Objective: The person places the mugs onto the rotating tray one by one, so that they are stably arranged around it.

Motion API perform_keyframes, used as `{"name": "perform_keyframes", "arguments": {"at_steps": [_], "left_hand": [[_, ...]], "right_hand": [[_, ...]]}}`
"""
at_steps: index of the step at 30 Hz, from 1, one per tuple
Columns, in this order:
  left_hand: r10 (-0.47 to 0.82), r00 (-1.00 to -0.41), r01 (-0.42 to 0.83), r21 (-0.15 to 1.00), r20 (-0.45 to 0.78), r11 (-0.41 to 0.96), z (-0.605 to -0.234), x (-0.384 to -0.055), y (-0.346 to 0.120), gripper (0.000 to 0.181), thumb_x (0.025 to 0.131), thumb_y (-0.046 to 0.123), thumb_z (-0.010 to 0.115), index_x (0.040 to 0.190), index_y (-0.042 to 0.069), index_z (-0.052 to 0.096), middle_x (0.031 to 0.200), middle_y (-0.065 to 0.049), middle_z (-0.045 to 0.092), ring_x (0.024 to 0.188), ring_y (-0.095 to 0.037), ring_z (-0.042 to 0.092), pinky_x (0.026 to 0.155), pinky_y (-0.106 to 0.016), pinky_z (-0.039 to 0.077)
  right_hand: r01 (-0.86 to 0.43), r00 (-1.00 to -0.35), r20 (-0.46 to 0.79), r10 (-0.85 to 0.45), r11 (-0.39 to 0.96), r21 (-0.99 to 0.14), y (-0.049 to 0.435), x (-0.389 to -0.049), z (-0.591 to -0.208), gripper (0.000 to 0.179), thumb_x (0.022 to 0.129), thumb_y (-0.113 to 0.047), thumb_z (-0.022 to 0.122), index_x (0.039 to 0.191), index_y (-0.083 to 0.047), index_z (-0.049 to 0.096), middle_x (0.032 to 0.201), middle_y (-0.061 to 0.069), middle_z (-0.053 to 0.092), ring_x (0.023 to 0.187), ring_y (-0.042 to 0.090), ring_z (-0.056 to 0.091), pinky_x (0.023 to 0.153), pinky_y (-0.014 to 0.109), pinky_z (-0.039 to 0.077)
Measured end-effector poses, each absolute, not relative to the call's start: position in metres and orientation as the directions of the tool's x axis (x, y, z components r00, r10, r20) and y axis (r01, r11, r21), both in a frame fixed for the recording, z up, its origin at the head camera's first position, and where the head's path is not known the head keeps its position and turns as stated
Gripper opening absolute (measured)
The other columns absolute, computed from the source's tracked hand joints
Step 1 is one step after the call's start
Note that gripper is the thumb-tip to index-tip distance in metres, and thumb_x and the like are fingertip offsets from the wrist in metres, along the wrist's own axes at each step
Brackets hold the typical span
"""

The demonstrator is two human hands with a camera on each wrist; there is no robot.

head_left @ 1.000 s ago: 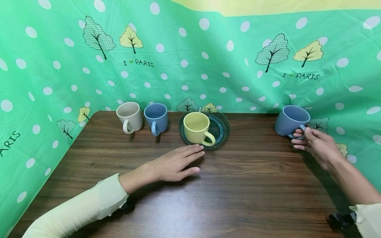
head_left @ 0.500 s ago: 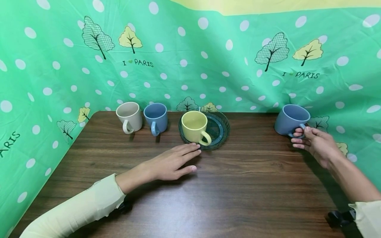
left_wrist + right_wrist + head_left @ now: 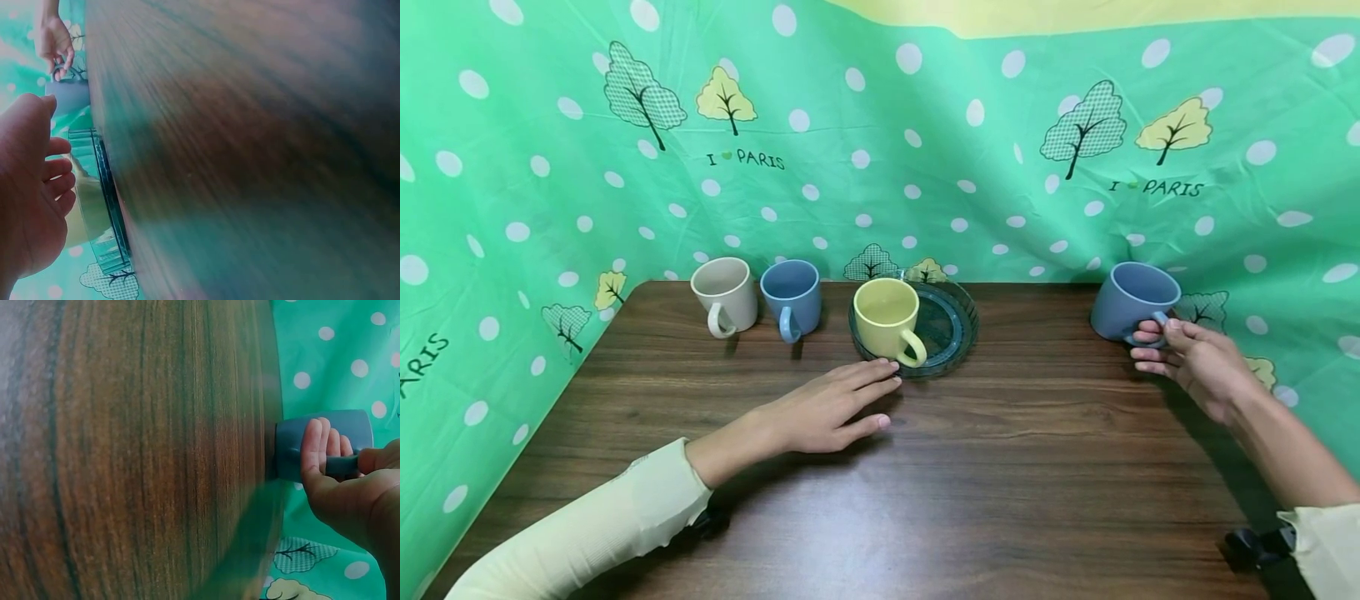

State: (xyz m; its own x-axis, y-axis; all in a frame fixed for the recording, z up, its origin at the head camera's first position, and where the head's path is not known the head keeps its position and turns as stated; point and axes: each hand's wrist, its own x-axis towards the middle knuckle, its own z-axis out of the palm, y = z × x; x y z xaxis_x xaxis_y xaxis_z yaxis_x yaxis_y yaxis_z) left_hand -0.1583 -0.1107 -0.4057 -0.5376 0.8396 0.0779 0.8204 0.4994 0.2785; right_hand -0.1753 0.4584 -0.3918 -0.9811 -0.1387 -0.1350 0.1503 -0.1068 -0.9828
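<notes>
In the head view a yellow mug [image 3: 886, 312] stands upright in the left part of a dark clear glass dish [image 3: 958, 321]. My left hand [image 3: 820, 412] is stretched out before it, fingers extended and fingertips right at the dish's front rim, below the mug's handle. At the far right my right hand [image 3: 1202, 367] grips the handle of a grey-blue mug [image 3: 1131, 304], thumb on top and fingers curled through or under it. The right wrist view shows this mug [image 3: 350, 428] upright at the table's edge.
A white mug [image 3: 726, 296] and a lighter blue mug [image 3: 792, 300] stand side by side at the back left, handles forward. Behind the brown wooden table [image 3: 1000, 483] hangs a green dotted cloth [image 3: 917, 133], close to its back edge.
The yellow mug has shifted left inside the dish, and my left hand has moved slightly left as well. My right hand keeps its grip on the grey-blue mug's handle.
</notes>
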Motion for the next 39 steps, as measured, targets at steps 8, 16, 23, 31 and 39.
{"name": "perform_keyframes", "arguments": {"at_steps": [8, 16, 23, 31, 39], "left_hand": [[0.836, -0.539, 0.823, 0.275, 0.101, 0.497, -0.405, -0.159, -0.115, 0.061, 0.119, 0.040, 0.056, 0.169, 0.005, 0.051, 0.183, -0.016, 0.040, 0.172, -0.036, 0.036, 0.140, -0.057, 0.035], [0.827, -0.554, 0.811, 0.285, 0.094, 0.511, -0.406, -0.161, -0.119, 0.060, 0.120, 0.040, 0.054, 0.169, 0.005, 0.051, 0.183, -0.016, 0.040, 0.172, -0.037, 0.035, 0.140, -0.058, 0.034], [0.816, -0.571, 0.797, 0.299, 0.091, 0.524, -0.406, -0.162, -0.122, 0.061, 0.120, 0.040, 0.055, 0.169, 0.005, 0.050, 0.183, -0.016, 0.039, 0.172, -0.036, 0.036, 0.140, -0.058, 0.034], [0.804, -0.582, 0.796, 0.285, 0.118, 0.534, -0.408, -0.165, -0.127, 0.063, 0.119, 0.040, 0.056, 0.171, 0.005, 0.048, 0.182, -0.017, 0.041, 0.171, -0.038, 0.038, 0.139, -0.059, 0.036], [0.795, -0.594, 0.790, 0.272, 0.121, 0.549, -0.408, -0.167, -0.131, 0.064, 0.118, 0.039, 0.058, 0.170, 0.003, 0.048, 0.181, -0.018, 0.042, 0.171, -0.038, 0.038, 0.140, -0.058, 0.035]], "right_hand": [[0.148, -0.981, -0.128, -0.146, -0.134, -0.980, 0.457, -0.175, -0.393, 0.031, 0.122, -0.024, 0.044, 0.118, -0.010, 0.071, 0.110, 0.000, 0.081, 0.097, 0.016, 0.082, 0.086, 0.027, 0.070], [0.151, -0.984, -0.137, -0.117, -0.122, -0.981, 0.456, -0.175, -0.392, 0.029, 0.122, -0.024, 0.046, 0.117, -0.008, 0.069, 0.107, 0.002, 0.080, 0.096, 0.017, 0.083, 0.087, 0.027, 0.070], [0.125, -0.986, -0.102, -0.134, -0.181, -0.975, 0.453, -0.174, -0.394, 0.029, 0.122, -0.017, 0.045, 0.115, -0.005, 0.070, 0.106, 0.005, 0.081, 0.095, 0.020, 0.084, 0.088, 0.029, 0.070], [0.107, -0.988, -0.085, -0.129, -0.173, -0.979, 0.452, -0.173, -0.396, 0.028, 0.122, -0.017, 0.045, 0.116, -0.005, 0.069, 0.106, 0.005, 0.081, 0.095, 0.019, 0.084, 0.088, 0.029, 0.070], [0.075, -0.992, -0.056, -0.114, -0.176, -0.982, 0.452, -0.172, -0.399, 0.028, 0.122, -0.018, 0.046, 0.116, -0.004, 0.069, 0.106, 0.006, 0.080, 0.095, 0.018, 0.084, 0.087, 0.028, 0.070]]}}
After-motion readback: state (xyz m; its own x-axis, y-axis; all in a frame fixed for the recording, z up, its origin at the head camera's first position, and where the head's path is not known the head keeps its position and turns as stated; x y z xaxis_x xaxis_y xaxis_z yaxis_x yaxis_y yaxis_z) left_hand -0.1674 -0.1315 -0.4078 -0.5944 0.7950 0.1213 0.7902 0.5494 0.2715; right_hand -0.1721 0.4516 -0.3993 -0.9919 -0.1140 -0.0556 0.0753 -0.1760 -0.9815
